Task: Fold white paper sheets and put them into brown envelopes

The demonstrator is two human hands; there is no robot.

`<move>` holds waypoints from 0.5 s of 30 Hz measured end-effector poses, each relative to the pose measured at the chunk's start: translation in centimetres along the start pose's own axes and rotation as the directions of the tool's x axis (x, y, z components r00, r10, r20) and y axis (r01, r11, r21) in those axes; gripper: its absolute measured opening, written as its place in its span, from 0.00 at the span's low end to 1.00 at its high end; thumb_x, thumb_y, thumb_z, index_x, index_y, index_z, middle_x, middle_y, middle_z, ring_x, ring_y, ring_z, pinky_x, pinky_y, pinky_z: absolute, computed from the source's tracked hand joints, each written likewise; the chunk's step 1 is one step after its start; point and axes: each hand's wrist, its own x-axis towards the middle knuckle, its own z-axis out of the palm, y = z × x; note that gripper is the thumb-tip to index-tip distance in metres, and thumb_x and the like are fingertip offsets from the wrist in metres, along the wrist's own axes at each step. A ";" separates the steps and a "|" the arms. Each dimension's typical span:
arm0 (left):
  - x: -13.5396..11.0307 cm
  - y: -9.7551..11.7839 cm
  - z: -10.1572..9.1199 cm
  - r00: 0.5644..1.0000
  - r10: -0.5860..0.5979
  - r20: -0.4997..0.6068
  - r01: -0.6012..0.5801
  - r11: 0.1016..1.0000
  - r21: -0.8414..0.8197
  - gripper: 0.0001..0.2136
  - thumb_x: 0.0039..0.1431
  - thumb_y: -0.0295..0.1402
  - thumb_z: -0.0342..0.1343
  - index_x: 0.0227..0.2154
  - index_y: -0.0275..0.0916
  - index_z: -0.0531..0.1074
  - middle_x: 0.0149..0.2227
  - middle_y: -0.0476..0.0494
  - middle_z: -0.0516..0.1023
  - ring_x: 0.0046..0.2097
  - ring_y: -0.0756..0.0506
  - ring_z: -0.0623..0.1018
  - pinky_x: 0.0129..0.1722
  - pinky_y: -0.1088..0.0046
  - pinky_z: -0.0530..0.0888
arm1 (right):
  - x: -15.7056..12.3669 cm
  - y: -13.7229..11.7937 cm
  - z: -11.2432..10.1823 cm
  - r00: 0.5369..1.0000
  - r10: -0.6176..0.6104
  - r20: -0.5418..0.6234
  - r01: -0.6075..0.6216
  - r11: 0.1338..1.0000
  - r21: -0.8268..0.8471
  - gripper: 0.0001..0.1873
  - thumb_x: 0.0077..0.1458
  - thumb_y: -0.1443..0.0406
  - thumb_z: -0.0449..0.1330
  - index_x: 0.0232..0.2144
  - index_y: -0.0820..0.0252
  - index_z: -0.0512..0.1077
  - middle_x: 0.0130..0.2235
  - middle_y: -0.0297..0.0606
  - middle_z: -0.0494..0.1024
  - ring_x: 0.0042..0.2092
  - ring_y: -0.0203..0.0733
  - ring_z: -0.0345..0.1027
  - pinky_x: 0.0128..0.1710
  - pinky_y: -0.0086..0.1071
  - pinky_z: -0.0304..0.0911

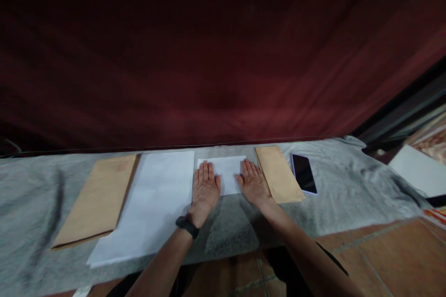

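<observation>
A small folded white paper (227, 172) lies on the grey cloth (341, 195) in front of me. My left hand (205, 188) lies flat with fingers stretched out on the paper's left edge; a black watch is on that wrist. My right hand (253, 182) lies flat and open on the paper's right edge. Both palms press down and hold nothing.
A stack of white sheets (153, 204) and a large brown envelope (99, 199) lie to the left. A smaller brown envelope (278, 174) and a dark phone (304, 173) lie to the right. A dark red curtain (209, 55) hangs behind. Tiled floor (390, 260) shows at the lower right.
</observation>
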 end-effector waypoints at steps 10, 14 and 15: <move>-0.4 0.7 -0.9 1.000 -0.007 0.022 0.007 1.000 0.003 0.28 0.70 0.36 0.40 0.67 0.25 0.54 0.70 0.26 0.54 0.72 0.35 0.52 0.69 0.50 0.50 | -3.3 -2.6 -1.6 0.945 -0.308 0.113 0.284 0.940 0.190 0.33 0.69 0.53 0.48 0.69 0.65 0.54 0.71 0.47 0.53 0.71 0.51 0.46 0.70 0.50 0.43; -0.6 1.1 -1.6 0.999 -0.027 0.035 0.029 0.998 -0.051 0.27 0.69 0.35 0.41 0.66 0.27 0.57 0.69 0.25 0.56 0.71 0.33 0.55 0.67 0.46 0.52 | -3.6 -2.7 -2.1 0.941 -0.309 0.140 0.280 0.940 0.196 0.33 0.68 0.54 0.51 0.69 0.64 0.54 0.70 0.48 0.53 0.71 0.51 0.46 0.70 0.51 0.43; -0.6 1.2 -1.9 0.999 -0.029 0.040 0.032 0.997 -0.075 0.26 0.68 0.34 0.42 0.66 0.29 0.58 0.69 0.27 0.56 0.70 0.33 0.56 0.67 0.45 0.53 | -3.5 -2.7 -2.2 0.940 -0.309 0.146 0.279 0.940 0.194 0.33 0.68 0.55 0.51 0.69 0.64 0.54 0.70 0.48 0.54 0.71 0.51 0.47 0.70 0.51 0.43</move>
